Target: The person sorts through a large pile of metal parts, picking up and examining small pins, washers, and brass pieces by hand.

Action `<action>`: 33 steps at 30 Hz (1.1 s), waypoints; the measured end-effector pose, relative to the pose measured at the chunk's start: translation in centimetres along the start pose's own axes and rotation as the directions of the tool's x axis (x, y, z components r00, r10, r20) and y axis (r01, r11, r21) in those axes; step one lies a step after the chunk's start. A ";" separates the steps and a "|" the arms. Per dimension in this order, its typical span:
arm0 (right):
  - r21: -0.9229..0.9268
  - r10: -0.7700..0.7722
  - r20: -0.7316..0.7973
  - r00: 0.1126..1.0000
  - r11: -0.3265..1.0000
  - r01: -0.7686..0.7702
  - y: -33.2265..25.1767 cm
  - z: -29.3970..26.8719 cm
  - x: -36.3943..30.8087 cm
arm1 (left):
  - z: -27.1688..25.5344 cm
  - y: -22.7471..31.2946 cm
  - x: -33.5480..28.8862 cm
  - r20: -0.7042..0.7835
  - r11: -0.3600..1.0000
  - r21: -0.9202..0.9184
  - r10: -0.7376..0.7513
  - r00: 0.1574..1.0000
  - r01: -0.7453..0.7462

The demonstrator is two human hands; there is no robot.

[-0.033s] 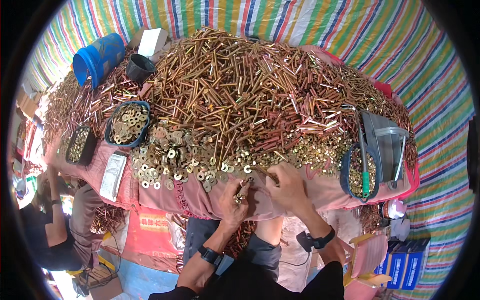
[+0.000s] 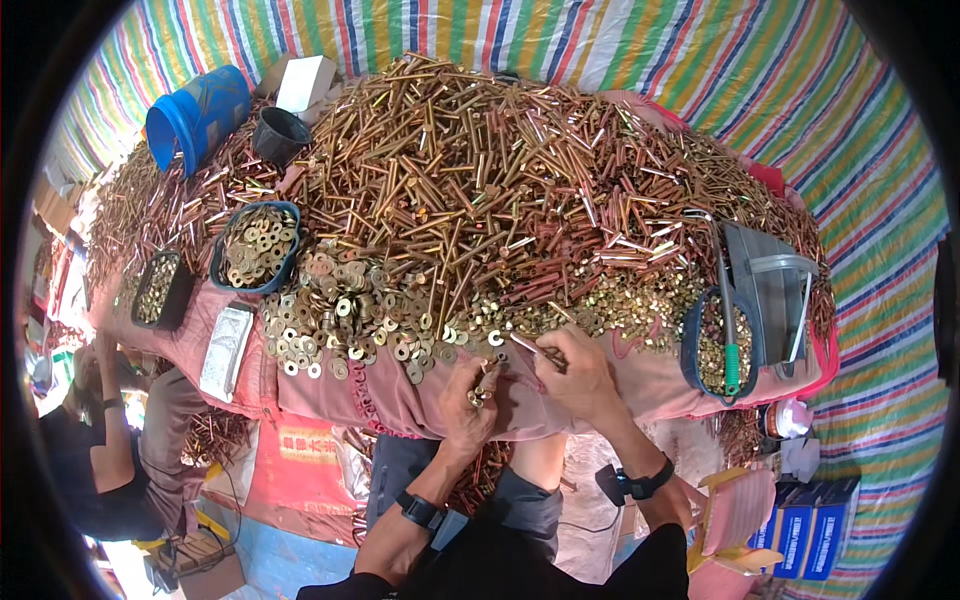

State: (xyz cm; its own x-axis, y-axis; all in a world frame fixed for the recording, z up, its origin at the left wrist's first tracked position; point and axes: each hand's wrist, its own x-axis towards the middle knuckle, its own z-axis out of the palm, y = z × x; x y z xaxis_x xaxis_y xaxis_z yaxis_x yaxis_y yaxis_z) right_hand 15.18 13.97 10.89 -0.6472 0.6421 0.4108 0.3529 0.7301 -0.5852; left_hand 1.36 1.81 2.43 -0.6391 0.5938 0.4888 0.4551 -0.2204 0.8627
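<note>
At the front edge of the pink cloth, my left hand (image 2: 467, 408) is closed round several bolts (image 2: 482, 396), their ends poking out past the fingers. A little to its right, my right hand (image 2: 577, 377) pinches one long brassy bolt (image 2: 525, 343) that points left toward the heap. Fingers hide part of each grip. Just beyond my left hand lies a spread of flat round washers (image 2: 345, 310). Small yellowish nuts (image 2: 645, 305) are strewn beyond my right hand. Behind them rises a large heap of coppery bolts (image 2: 480, 170).
A blue tub (image 2: 222, 280) of washers and a black box (image 2: 177, 318) of small parts stand left, near a silver block (image 2: 227, 352). Rightward are a blue tub (image 2: 690, 365) of nuts with a green-handled tool (image 2: 731, 365) and a grey scoop (image 2: 750, 250). Another person (image 2: 110, 450) sits left.
My right hand has shifted slightly, and the bolt in it has turned so that more of its length shows to the left. My left hand stays in place.
</note>
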 end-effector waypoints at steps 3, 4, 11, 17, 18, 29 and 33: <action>0.320 0.129 0.120 0.984 0.933 -0.162 -1.0 -2.2 0.5 | 0.0 0.4 0.0 0.005 1.000 -0.005 -0.010 1.000 0.010; 0.358 0.145 0.162 0.976 0.913 -0.195 -1.4 -2.6 0.7 | 0.0 0.4 0.0 0.000 1.000 0.000 0.018 1.000 -0.018; 0.320 0.080 0.166 0.983 0.939 -0.130 -4.1 -1.9 2.7 | -0.1 0.2 0.2 0.058 0.998 0.011 0.057 0.997 -0.058; 0.221 0.031 0.101 0.994 0.974 -0.052 -5.3 -1.7 3.1 | 0.0 0.2 -0.1 0.010 0.998 -0.015 0.060 0.998 -0.060; 0.216 0.071 0.116 0.991 0.972 -0.095 -5.2 -2.3 3.2 | 0.0 0.2 0.0 0.007 0.998 -0.019 0.052 0.999 -0.052; 0.231 0.015 0.164 0.986 0.971 -0.053 -5.6 -1.5 3.7 | -0.4 -0.3 -0.4 0.125 0.999 -0.027 0.045 0.991 -0.042; 0.040 -0.351 0.073 0.933 0.936 0.349 -5.2 -0.6 3.7 | -0.1 -0.8 -0.5 0.081 0.998 -0.022 0.059 0.995 -0.057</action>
State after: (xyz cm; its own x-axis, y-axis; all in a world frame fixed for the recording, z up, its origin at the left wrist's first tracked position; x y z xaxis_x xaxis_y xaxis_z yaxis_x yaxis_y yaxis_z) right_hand 11.38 12.74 15.87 -0.7773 0.3259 0.5381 0.0774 0.8984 -0.4323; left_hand 1.30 1.60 1.50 -0.5592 0.6402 0.5267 0.4774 -0.2708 0.8359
